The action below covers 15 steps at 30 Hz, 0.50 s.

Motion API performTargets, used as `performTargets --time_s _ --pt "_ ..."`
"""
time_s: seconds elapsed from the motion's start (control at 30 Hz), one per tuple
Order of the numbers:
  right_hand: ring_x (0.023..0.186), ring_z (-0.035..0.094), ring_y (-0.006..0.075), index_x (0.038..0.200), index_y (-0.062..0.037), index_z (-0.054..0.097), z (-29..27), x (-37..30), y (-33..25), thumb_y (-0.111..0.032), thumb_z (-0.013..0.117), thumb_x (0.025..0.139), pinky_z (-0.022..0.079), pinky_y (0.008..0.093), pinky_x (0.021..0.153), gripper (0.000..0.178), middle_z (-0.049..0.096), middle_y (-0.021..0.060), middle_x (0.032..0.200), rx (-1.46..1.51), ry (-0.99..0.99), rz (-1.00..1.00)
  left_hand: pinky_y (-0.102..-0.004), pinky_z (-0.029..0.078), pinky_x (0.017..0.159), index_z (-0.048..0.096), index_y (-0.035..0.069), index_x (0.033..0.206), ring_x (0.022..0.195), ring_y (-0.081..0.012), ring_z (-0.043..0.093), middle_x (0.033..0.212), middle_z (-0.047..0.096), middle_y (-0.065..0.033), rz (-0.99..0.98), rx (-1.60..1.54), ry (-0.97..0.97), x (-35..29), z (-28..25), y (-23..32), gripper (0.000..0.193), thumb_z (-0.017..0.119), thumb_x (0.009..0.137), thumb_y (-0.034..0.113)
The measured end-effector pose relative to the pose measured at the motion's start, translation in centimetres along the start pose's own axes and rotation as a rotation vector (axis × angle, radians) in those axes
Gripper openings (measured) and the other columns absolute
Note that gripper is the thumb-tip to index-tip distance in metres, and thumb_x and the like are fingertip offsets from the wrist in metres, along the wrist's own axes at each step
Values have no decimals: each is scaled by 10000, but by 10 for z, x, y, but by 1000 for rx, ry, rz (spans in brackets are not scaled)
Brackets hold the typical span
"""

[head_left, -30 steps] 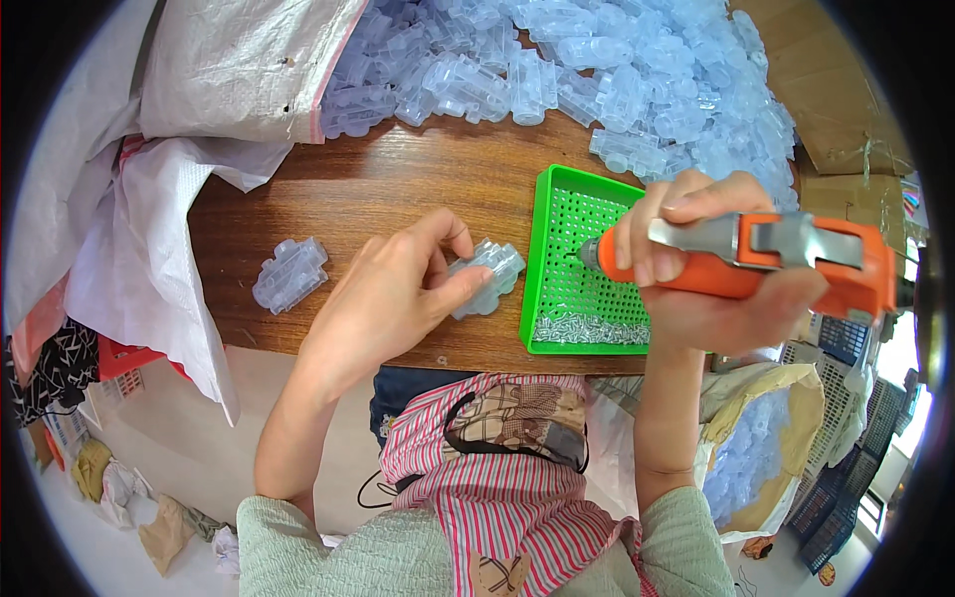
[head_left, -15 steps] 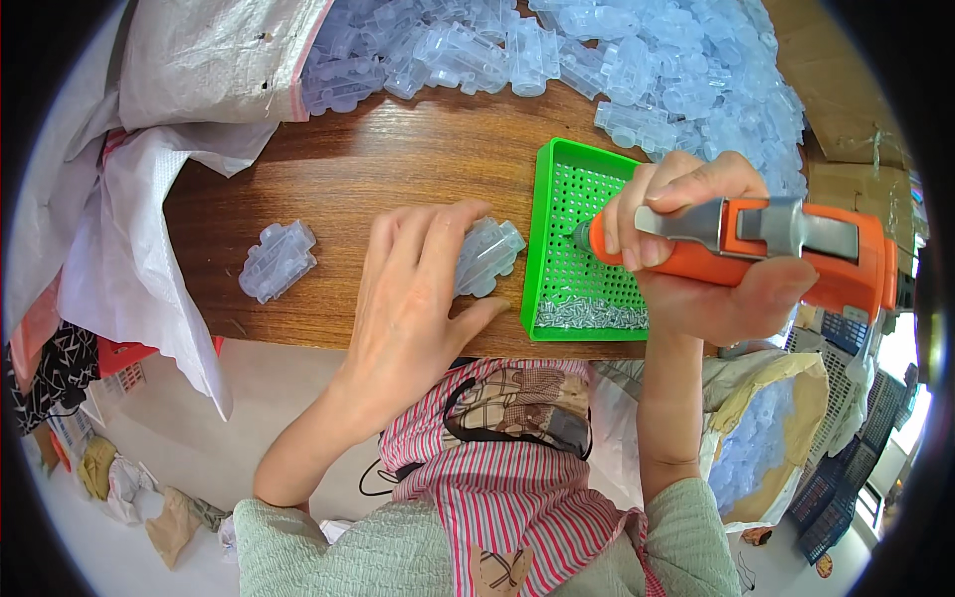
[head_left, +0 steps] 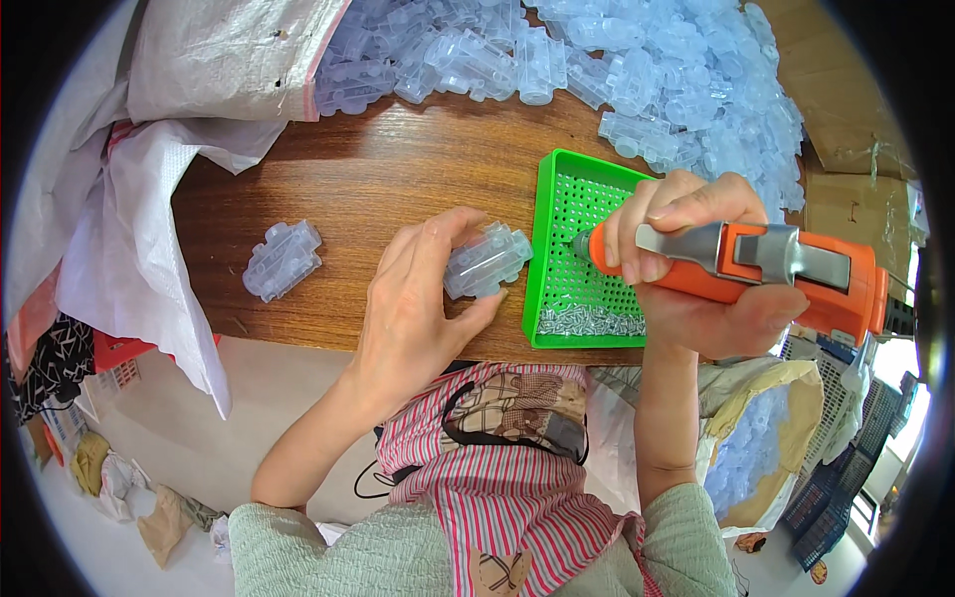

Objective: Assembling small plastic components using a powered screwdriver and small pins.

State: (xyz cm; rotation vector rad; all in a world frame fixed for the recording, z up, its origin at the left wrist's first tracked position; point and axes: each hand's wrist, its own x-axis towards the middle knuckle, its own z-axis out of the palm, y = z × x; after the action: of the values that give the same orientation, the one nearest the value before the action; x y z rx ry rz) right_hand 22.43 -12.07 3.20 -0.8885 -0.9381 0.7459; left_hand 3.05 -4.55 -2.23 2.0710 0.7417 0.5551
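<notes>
My left hand (head_left: 413, 289) curls round a clear plastic part (head_left: 487, 261) on the wooden table, thumb at its near edge and fingers at its far edge. My right hand (head_left: 696, 259) is wrapped round an orange power screwdriver (head_left: 726, 274) with a metal lever on top. Its dark tip points left, over the perforated plate of a green tray (head_left: 538, 249). Small silvery screws (head_left: 592, 320) lie heaped along the tray's near side, and many plate holes look filled. Another clear plastic part (head_left: 283, 261) lies alone farther left.
A big pile of clear plastic parts (head_left: 637, 70) covers the table's far side. White woven sacks (head_left: 214, 60) drape over the left edge. Below right, an open sack (head_left: 751, 448) holds more clear parts. Cardboard (head_left: 851, 119) stands at the far right.
My left thumb and fingers have drawn in closer around the plastic part, which has turned slightly. The screwdriver tip stays over the tray. The whole view has shifted a little.
</notes>
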Motion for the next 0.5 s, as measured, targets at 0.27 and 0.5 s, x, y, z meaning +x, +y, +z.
performTargets --time_s 0.27,0.5 --pt "571 544 142 949 38 581 -6 0 3 -683 662 825 458 275 483 735 561 72 690 42 -19 -13 -382 513 890 528 42 1246 1027 -281 635 1074 654 -131 3 -21 17 0 1 -2 635 830 688 58" --pt "568 542 144 964 43 594 -5 0 3 -669 678 819 457 279 479 731 559 69 683 34 -11 5 -379 510 891 530 31 1248 1028 -281 632 1076 650 -135 0 -32 21 0 3 -3 628 821 692 59"
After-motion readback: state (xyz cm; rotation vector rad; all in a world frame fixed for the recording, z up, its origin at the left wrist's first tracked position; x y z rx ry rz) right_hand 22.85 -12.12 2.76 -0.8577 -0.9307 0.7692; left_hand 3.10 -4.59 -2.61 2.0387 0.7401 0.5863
